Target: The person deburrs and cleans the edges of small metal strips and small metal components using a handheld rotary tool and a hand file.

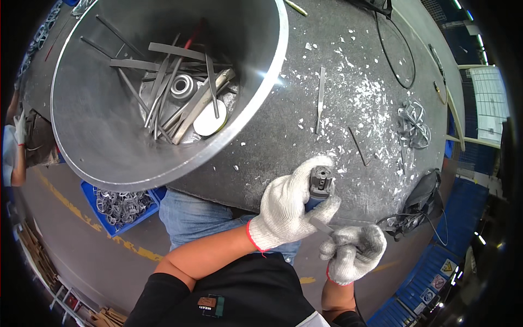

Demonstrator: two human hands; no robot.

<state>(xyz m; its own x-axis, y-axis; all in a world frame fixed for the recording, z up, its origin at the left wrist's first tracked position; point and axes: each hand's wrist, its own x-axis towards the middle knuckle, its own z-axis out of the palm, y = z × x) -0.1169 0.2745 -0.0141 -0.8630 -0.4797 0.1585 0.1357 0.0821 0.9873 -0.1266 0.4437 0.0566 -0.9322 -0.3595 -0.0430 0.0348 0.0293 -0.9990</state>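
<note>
Both of my hands wear white knitted gloves with red cuffs. In my left hand [289,210], closed near the bench's front edge, is a small tool with a dark grey slotted head [321,182] and a blue body [313,203]; the fingers hide much of it. My right hand [357,252], lower and to the right, is curled around a flat grey metal strip [320,224]. The strip's free end points at the left hand's fingers. Beyond the hands, a flat file [320,101] and a bent thin rod [358,147] lie on the bench.
A large metal drum [76,125] holding files and rods stands at the left. White chips [370,101] litter the grey bench [261,158]. Clear plastic pieces [414,125], a black bag [424,201] and cables lie right. Below the drum is a blue crate [114,230] of metal parts.
</note>
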